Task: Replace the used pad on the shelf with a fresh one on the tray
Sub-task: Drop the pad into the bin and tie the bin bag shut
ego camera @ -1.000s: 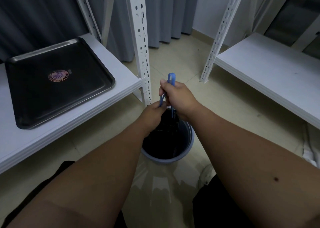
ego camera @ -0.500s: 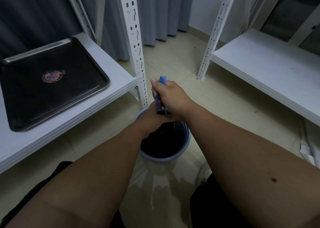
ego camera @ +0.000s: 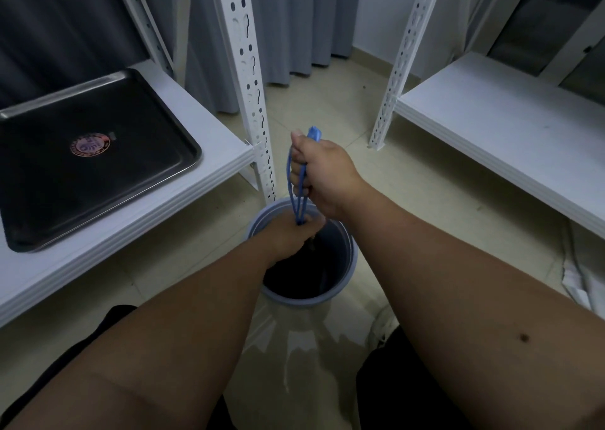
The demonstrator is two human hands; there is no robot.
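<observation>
My right hand [ego camera: 322,174] is closed around the upper part of a pair of blue tongs [ego camera: 289,171], held upright over a grey-blue bin [ego camera: 353,256] with a dark inside. Curled around the tongs' lower tips, my left hand [ego camera: 288,236] sits at the bin's near-left rim. A small dark bit shows just under its fingers; I cannot tell what it is. On the left white shelf [ego camera: 222,145] lies a dark metal tray [ego camera: 137,174] with only a round sticker [ego camera: 89,145] in its middle. No pad is visible.
A perforated white post [ego camera: 248,69] stands right behind the bin. A second white shelf [ego camera: 491,128] is on the right with its own post [ego camera: 402,53]. Grey curtains hang at the back. A wet patch [ego camera: 294,341] lies on the tiled floor before the bin.
My right hand has lifted a little, so more of the tongs shows between my hands. My left hand stays at the tongs' tips over the bin. The view has shifted slightly.
</observation>
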